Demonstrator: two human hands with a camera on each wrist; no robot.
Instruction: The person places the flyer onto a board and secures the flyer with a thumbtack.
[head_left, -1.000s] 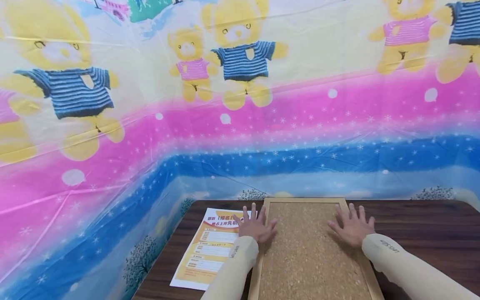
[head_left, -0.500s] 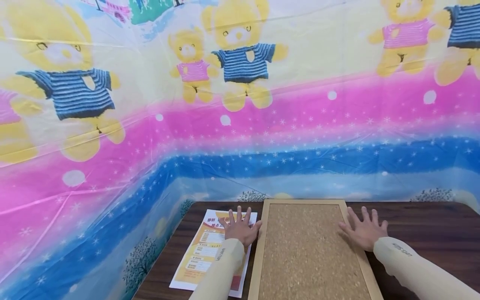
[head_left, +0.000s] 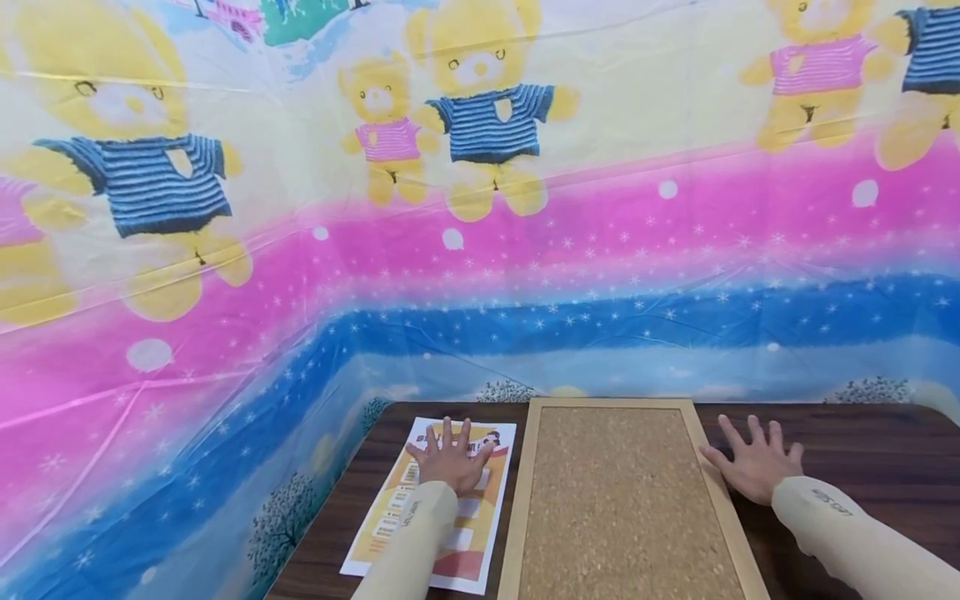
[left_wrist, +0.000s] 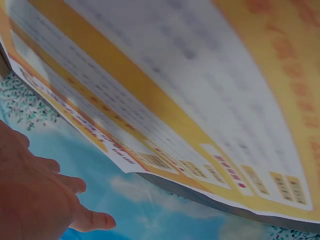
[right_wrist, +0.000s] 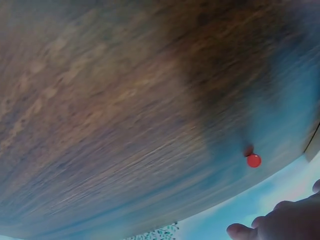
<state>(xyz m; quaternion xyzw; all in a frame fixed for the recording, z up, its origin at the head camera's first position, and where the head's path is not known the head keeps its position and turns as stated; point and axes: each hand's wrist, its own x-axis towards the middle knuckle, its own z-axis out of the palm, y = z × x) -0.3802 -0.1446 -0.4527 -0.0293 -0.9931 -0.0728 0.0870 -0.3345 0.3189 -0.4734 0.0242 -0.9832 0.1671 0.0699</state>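
Observation:
My left hand [head_left: 452, 462] is held with fingers spread over a printed paper sheet [head_left: 468, 546]. In the left wrist view the sheet [left_wrist: 165, 95] shows orange bands, white panels and printed text, and the hand [left_wrist: 40, 190] appears at lower left. My right hand [head_left: 756, 460], fingers also spread, hovers just right of a wood-framed cork board [head_left: 626, 492], its thumb overlapping the frame in the head view. Both hands hold nothing. A small round red thing, like a pushpin head [right_wrist: 254, 160], sits on the tabletop near the right hand [right_wrist: 290, 220]; in the head view it is hidden.
The dark wood-grain table [head_left: 885, 475] extends right of the board and in a narrow strip between board and sheet. Behind it hangs a wall cloth [head_left: 600, 242] printed with teddy bears and snowflakes, close along the table's back edge.
Both hands have moved outward, away from each other. The left went from the board's left frame to over the sheet; the right slid off the board's right side. Board and sheet stayed put.

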